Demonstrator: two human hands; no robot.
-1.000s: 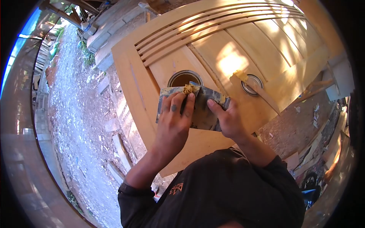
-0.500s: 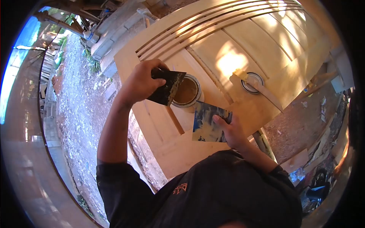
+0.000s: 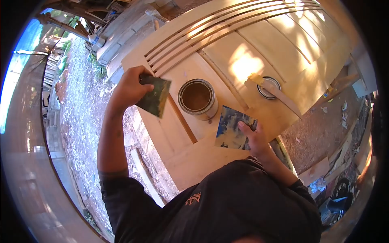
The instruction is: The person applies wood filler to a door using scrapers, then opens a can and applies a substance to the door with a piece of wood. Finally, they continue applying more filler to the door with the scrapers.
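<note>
My left hand (image 3: 135, 87) grips a dark, flat filler spreader (image 3: 155, 96) with smears along its edge, held over the left side of a wooden door panel (image 3: 190, 162). A second flat spreader (image 3: 235, 128), blue and streaked with tan filler, is pinched in my right hand (image 3: 257, 137), thumb on its upper face. Between the two hands stands an open can (image 3: 197, 99) with brown material inside. Neither spreader touches the can.
On the panel's right part lies a round can lid (image 3: 269, 87) with a wooden stick (image 3: 279, 97) across it, its end coated in yellowish filler. Slots run along the far side of the panel. Wood scraps (image 3: 316, 172) lie on the ground at right.
My left hand has drawn its spreader away from the can's rim, to the left. My right hand has shifted slightly right with the blue spreader.
</note>
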